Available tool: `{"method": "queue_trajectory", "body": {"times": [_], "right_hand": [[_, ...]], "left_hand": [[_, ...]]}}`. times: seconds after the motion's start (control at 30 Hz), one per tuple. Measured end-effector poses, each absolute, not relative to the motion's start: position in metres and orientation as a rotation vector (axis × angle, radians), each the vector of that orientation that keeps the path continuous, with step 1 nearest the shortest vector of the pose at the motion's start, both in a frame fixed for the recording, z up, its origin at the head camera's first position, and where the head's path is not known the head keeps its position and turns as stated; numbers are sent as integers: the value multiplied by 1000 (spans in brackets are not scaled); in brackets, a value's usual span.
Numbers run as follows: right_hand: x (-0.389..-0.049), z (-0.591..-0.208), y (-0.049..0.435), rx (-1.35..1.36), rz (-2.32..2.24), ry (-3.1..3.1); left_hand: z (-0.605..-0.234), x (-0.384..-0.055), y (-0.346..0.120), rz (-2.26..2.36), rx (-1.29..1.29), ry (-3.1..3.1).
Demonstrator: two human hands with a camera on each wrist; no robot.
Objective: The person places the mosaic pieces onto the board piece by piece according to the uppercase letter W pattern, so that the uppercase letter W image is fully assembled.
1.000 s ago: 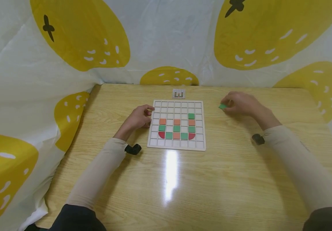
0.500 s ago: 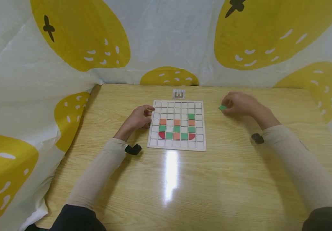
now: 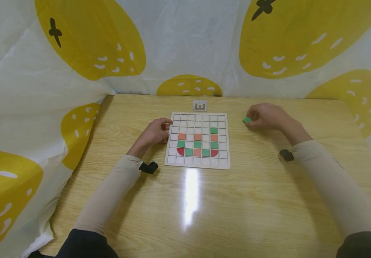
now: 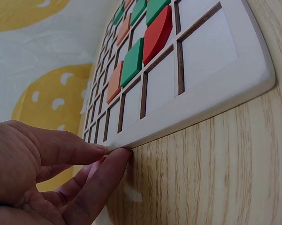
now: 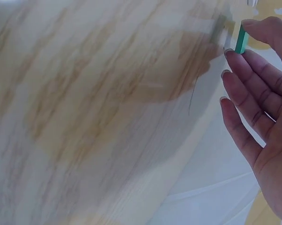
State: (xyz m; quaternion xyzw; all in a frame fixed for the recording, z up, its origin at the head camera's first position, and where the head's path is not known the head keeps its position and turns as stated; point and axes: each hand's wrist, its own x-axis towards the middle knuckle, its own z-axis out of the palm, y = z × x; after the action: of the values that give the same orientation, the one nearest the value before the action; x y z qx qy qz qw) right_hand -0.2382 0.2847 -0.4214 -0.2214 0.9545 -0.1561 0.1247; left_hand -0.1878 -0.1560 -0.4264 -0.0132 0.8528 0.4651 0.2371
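A white grid board (image 3: 204,162) lies flat on the table, with green, orange and red tiles in some of its cells. The two red tiles (image 3: 214,153) each have a rounded corner. At the board's left edge is my left hand (image 3: 154,132); in the left wrist view its thumb and a finger hold the rim. To the right of the board, above the table, my right hand (image 3: 266,115) pinches a green square tile (image 3: 246,120) between thumb and index finger. The right wrist view shows that tile (image 5: 241,40) edge-on, the other fingers spread loosely.
Behind the board lies a small pattern card (image 3: 200,105) showing a shape on a grid. A white curtain (image 3: 191,43) with yellow fruit prints borders the wooden table (image 3: 237,208) at the back and left. Light glares on the tabletop in front of the board.
My right hand has shifted slightly left with the green tile still pinched. My left hand and the board keep their places.
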Motion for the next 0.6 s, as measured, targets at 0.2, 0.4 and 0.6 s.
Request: {"method": "queue_trajectory", "body": {"times": [0.2,0.4,0.6], "right_hand": [[-239,-419,283,-667,-444,2784],[-242,-417,279,-722,-433,2787],[-244,-414,274,-782,-446,2787]], "left_hand": [[-427,-188,-156,1274,-33,2335],[-426,-189,-156,1272,-36,2330],[-426,-189,-156,1278,-42,2323]]}}
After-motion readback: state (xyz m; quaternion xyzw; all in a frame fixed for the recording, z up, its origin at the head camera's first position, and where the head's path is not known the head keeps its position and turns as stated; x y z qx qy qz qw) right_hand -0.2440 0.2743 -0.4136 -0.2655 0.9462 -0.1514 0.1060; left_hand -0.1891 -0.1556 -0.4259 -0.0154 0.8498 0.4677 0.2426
